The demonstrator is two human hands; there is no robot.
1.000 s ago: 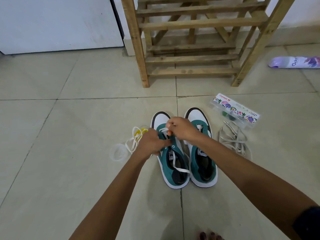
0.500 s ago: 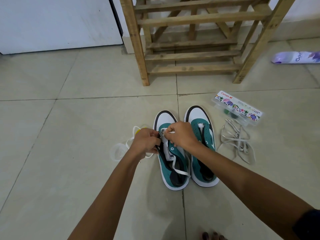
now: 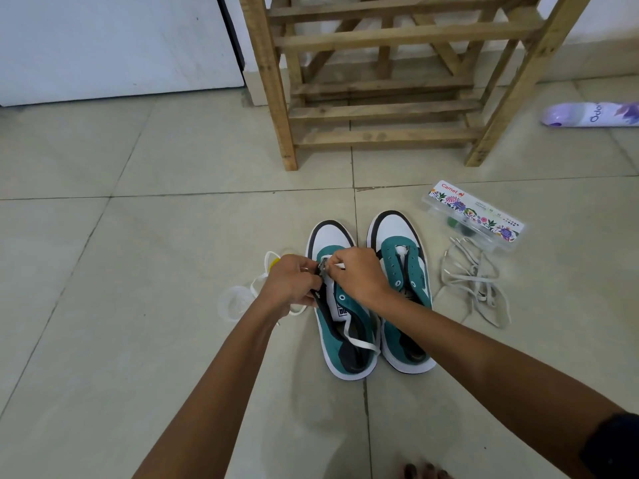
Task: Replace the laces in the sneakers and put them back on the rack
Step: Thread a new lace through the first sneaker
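Sneakers (image 3: 401, 271): both hands (image 3: 294, 285) (image 3: 359, 274) pinch white lace (image 3: 356, 340). Right of sneakers: box (image 3: 473, 216) marked "Camel"; farther, can (image 3: 591, 114) marked "Odo".

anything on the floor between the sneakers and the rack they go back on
Nothing visible. The tiled floor between the teal and white sneakers and the wooden slatted rack holds no object; the clear plastic paint box and grey old laces lie off to the right.
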